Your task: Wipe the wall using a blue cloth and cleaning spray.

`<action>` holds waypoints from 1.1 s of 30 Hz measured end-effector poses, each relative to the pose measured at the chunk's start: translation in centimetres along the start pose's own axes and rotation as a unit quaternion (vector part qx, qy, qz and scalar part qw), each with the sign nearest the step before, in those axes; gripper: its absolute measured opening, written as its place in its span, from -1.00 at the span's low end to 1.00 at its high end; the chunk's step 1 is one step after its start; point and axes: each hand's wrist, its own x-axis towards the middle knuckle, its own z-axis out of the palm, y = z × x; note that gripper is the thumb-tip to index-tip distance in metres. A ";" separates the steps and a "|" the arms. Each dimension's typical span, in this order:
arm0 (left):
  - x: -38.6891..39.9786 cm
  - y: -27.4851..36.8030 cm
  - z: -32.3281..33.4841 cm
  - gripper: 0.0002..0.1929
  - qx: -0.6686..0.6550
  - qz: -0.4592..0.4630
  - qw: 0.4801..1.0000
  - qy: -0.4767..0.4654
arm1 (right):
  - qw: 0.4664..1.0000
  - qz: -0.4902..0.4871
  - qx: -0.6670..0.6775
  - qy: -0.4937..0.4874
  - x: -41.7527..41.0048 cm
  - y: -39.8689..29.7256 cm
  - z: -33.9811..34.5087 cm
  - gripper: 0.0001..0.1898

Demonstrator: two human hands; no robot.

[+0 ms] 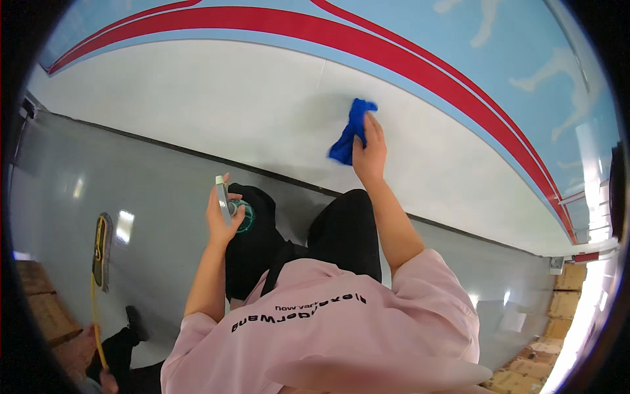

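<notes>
My right hand (pixel 370 150) presses a crumpled blue cloth (pixel 352 133) against a white wall panel (pixel 221 93). Its fingers lie over the cloth's right edge. Lower and to the left, my left hand (pixel 224 209) grips a spray bottle (pixel 244 216) around its neck, under a grey trigger head with a pale nozzle. The bottle's green-tinted body is partly hidden by my fingers and stands out against my black trouser leg. Above the white panel runs a red stripe (pixel 295 27) on a light blue printed surface.
A glossy grey floor (pixel 162 246) meets the panel along a dark seam. At lower left another person's hand (pixel 108 381) holds the yellow handle of a flat mop (pixel 102 251). Cardboard boxes (pixel 47 315) stand at the left edge, and more boxes (pixel 561 310) at the right.
</notes>
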 end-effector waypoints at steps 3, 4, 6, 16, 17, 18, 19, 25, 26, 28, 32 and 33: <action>0.2 1.4 0.2 -0.22 -0.112 -0.025 0.993 -0.030 | 0.668 0.397 0.614 -0.138 -2.9 0.7 -0.9 -0.46; 0.2 2.4 0.3 -0.18 -0.187 -0.042 0.980 -0.061 | 0.665 0.397 0.618 -0.137 -3.7 0.0 -1.4 -0.46; -0.7 4.5 1.6 -0.08 -0.342 -0.120 0.925 -0.114 | 0.536 0.430 0.687 -0.237 -5.2 -1.6 -2.4 -0.42; -2.6 11.4 7.6 -0.33 -0.545 -0.253 0.778 -0.187 | 0.954 0.018 0.197 -0.224 -9.7 -5.3 -3.5 -0.40; -2.4 11.6 7.6 -0.32 -0.508 -0.238 0.811 -0.163 | 0.955 0.017 0.198 -0.222 -9.7 -5.4 -4.6 -0.40; -2.0 11.1 7.4 -0.32 -0.450 -0.209 0.856 -0.144 | 0.945 0.063 0.247 -0.207 -9.6 -6.2 -5.9 -0.37; -1.6 10.2 7.5 -0.32 -0.391 -0.177 0.894 -0.125 | 0.931 0.107 0.291 -0.191 -9.7 -6.7 -6.8 -0.34; -0.8 10.8 10.4 -0.26 -0.103 0.054 0.990 -0.081 | 0.885 0.012 0.366 -0.287 -10.0 -10.0 -7.0 -0.04; -0.9 11.1 11.0 -0.27 -0.127 0.016 0.988 -0.087 | 0.880 0.003 0.386 -0.276 -10.0 -9.9 -6.8 0.02; -1.4 12.2 11.9 -0.27 -0.026 0.026 0.997 -0.071 | 0.873 0.026 0.396 -0.283 -10.5 -8.6 -6.3 0.06; -2.8 12.3 12.2 -0.25 0.180 0.037 0.979 -0.093 | 0.787 0.247 0.499 -0.264 -13.7 -7.4 -3.2 -0.04; -3.0 11.1 12.1 -0.23 0.190 0.051 0.975 -0.107 | 0.704 0.350 0.565 -0.250 -14.2 -7.4 -2.7 -0.13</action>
